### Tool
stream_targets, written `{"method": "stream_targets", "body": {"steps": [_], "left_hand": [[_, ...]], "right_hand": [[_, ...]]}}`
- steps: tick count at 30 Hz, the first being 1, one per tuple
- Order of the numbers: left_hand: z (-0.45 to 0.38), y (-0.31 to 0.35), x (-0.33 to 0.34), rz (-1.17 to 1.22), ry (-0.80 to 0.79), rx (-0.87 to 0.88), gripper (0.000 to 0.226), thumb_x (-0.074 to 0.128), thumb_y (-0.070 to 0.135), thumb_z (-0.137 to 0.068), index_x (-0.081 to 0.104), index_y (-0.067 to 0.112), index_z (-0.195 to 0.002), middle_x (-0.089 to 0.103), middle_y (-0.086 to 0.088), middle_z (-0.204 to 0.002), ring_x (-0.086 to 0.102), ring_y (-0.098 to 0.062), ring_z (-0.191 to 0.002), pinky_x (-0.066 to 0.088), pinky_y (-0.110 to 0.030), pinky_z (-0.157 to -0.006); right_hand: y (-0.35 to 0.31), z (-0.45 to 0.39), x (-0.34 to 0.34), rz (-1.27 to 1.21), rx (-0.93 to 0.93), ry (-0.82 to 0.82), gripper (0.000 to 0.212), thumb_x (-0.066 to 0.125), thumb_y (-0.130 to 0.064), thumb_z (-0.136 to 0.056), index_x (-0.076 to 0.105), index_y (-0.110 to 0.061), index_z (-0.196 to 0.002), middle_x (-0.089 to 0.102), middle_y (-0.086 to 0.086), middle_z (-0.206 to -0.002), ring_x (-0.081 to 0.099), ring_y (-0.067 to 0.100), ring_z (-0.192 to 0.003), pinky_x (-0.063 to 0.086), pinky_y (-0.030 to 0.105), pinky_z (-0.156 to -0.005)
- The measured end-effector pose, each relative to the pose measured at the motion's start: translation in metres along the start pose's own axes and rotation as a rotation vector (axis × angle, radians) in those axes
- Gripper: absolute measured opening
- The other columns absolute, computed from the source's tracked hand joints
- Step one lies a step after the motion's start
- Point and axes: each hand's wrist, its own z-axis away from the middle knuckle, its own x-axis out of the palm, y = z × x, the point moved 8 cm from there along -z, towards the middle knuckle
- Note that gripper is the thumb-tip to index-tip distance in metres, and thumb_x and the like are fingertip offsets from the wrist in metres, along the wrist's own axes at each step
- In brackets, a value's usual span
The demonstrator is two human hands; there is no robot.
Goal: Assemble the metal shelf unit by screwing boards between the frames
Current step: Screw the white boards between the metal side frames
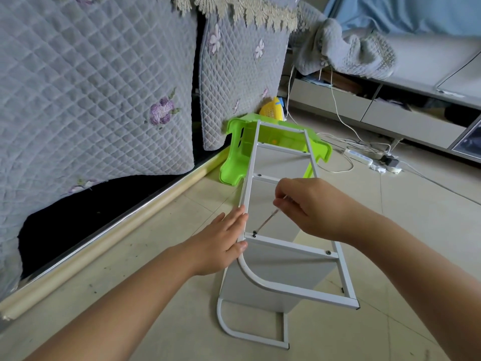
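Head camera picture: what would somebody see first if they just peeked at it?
Right in the middle, two bare arms reach to a white metal shelf frame lying on its side on the tiled floor. The left hand presses flat on the frame's long bar, while the right hand pinches a thin tool aimed at a dark screw. Behind it, a bright green plastic stool pops out beside the quilted grey sofa cover.

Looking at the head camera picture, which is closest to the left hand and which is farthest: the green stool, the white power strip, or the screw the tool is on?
Starting from the left hand, which rests flat on the frame's side rail:
1. The screw, just to the hand's right on the crossbar.
2. The green stool, up beyond the hand by the quilted cover.
3. The white power strip, far off to the right on the floor.
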Motion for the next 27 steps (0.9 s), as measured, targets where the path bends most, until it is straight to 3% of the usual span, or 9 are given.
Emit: {"method": "stream_targets", "body": {"steps": [5, 12, 14, 16, 21, 22, 24, 25, 27], "left_hand": [[0.001, 0.002, -0.001, 0.015, 0.023, 0.012, 0.058, 0.023, 0.025, -0.102, -0.01, 0.009, -0.147, -0.02, 0.002, -0.154, -0.022, 0.009, -0.127, -0.017, -0.01, -0.104], [0.002, 0.004, 0.0, 0.041, 0.016, 0.009, 0.058, 0.023, 0.025, -0.102, -0.011, 0.009, -0.146, -0.02, 0.003, -0.154, -0.023, 0.01, -0.124, -0.017, -0.007, -0.101], [0.003, 0.004, 0.0, 0.06, 0.017, 0.0, 0.058, 0.023, 0.025, -0.102, -0.011, 0.01, -0.147, -0.019, 0.006, -0.153, -0.022, 0.011, -0.123, -0.016, -0.006, -0.099], [0.004, 0.003, 0.0, 0.059, 0.021, -0.002, 0.057, 0.023, 0.025, -0.102, -0.01, 0.011, -0.147, -0.019, 0.006, -0.154, -0.022, 0.011, -0.123, -0.016, -0.005, -0.098], [0.005, 0.004, 0.0, 0.071, 0.027, 0.008, 0.058, 0.023, 0.025, -0.102, -0.01, 0.011, -0.147, -0.019, 0.008, -0.153, -0.022, 0.011, -0.124, -0.02, 0.005, -0.089], [0.005, 0.004, -0.001, 0.064, 0.033, 0.012, 0.058, 0.023, 0.025, -0.102, -0.011, 0.011, -0.147, -0.019, 0.008, -0.153, -0.023, 0.011, -0.124, -0.021, 0.006, -0.086], [0.004, 0.004, -0.003, 0.057, 0.048, 0.015, 0.058, 0.023, 0.026, -0.102, -0.01, 0.01, -0.147, -0.02, 0.006, -0.153, -0.023, 0.011, -0.124, -0.022, 0.006, -0.086], [0.004, 0.005, -0.003, 0.052, 0.051, 0.014, 0.058, 0.023, 0.026, -0.102, -0.01, 0.009, -0.147, -0.02, 0.006, -0.153, -0.023, 0.011, -0.123, -0.022, 0.004, -0.088], [0.005, 0.006, -0.003, 0.05, 0.044, 0.01, 0.058, 0.022, 0.026, -0.102, -0.011, 0.009, -0.147, -0.021, 0.005, -0.153, -0.023, 0.011, -0.122, -0.021, 0.002, -0.089]], "right_hand": [[0.001, -0.007, 0.004, 0.185, 0.123, -0.183, 0.024, 0.034, -0.027, -0.097, 0.048, -0.009, -0.104, 0.057, 0.007, -0.1, 0.053, 0.027, -0.09, 0.041, 0.034, -0.077], [-0.003, -0.012, 0.01, 0.213, 0.15, -0.46, 0.016, 0.037, -0.009, -0.096, 0.041, -0.007, -0.111, 0.05, 0.01, -0.11, 0.045, 0.022, -0.086, 0.039, 0.031, -0.079], [-0.004, -0.017, 0.007, 0.273, 0.138, -0.49, 0.015, 0.037, -0.014, -0.097, 0.044, -0.007, -0.109, 0.054, 0.011, -0.107, 0.05, 0.024, -0.09, 0.039, 0.031, -0.076], [-0.006, -0.024, 0.003, 0.384, 0.11, -0.491, 0.024, 0.035, -0.024, -0.099, 0.048, -0.006, -0.108, 0.055, 0.012, -0.096, 0.046, 0.022, -0.082, 0.036, 0.029, -0.07], [-0.012, -0.03, 0.005, 0.552, 0.07, -0.535, 0.043, 0.024, -0.033, -0.101, 0.056, -0.005, -0.105, 0.035, -0.001, -0.064, 0.038, 0.02, -0.076, 0.033, 0.027, -0.069], [-0.009, -0.031, 0.005, 0.537, 0.095, -0.531, 0.042, 0.023, -0.033, -0.101, 0.055, -0.005, -0.107, 0.038, 0.0, -0.067, 0.041, 0.022, -0.078, 0.033, 0.027, -0.07], [-0.003, -0.029, 0.005, 0.423, 0.171, -0.515, 0.034, 0.027, -0.031, -0.1, 0.046, -0.006, -0.115, 0.052, 0.009, -0.092, 0.049, 0.027, -0.091, 0.035, 0.029, -0.074], [0.0, -0.027, 0.006, 0.346, 0.203, -0.514, 0.029, 0.03, -0.027, -0.099, 0.041, -0.007, -0.117, 0.051, 0.012, -0.105, 0.051, 0.029, -0.097, 0.038, 0.032, -0.078], [-0.002, -0.023, 0.008, 0.242, 0.196, -0.517, 0.022, 0.033, -0.017, -0.097, 0.037, -0.007, -0.116, 0.047, 0.013, -0.113, 0.051, 0.031, -0.097, 0.042, 0.037, -0.083]]}}
